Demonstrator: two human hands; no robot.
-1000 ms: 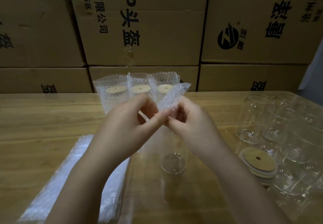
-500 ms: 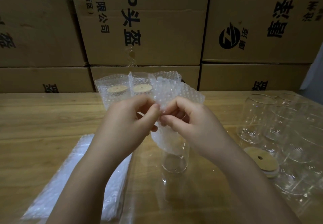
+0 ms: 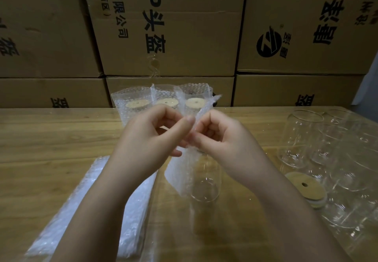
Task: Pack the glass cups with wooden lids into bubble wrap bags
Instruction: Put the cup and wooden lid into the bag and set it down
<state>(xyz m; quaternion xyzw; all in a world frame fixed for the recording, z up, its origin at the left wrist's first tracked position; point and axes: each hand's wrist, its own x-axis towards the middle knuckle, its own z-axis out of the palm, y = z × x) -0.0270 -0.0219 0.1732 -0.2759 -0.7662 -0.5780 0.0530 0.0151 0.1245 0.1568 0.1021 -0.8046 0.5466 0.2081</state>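
Note:
My left hand (image 3: 150,139) and my right hand (image 3: 222,141) meet above the table and both pinch the upper part of a bubble wrap bag (image 3: 180,171). The bag hangs down from my fingers in a narrow strip, its top sticking up past them. A bare glass cup (image 3: 205,184) stands on the table just behind and below the bag. Three packed cups (image 3: 163,100) with wooden lids stand in bubble wrap bags at the back centre.
A flat stack of bubble wrap bags (image 3: 98,210) lies at the near left. Several empty glass cups (image 3: 319,145) crowd the right side, with a small stack of wooden lids (image 3: 305,188) beside them. Cardboard boxes (image 3: 167,26) wall off the table's far edge.
The bag, spread wide half a second ago, now hangs narrower and lower between my fingers. My hands stayed close together at the same spot.

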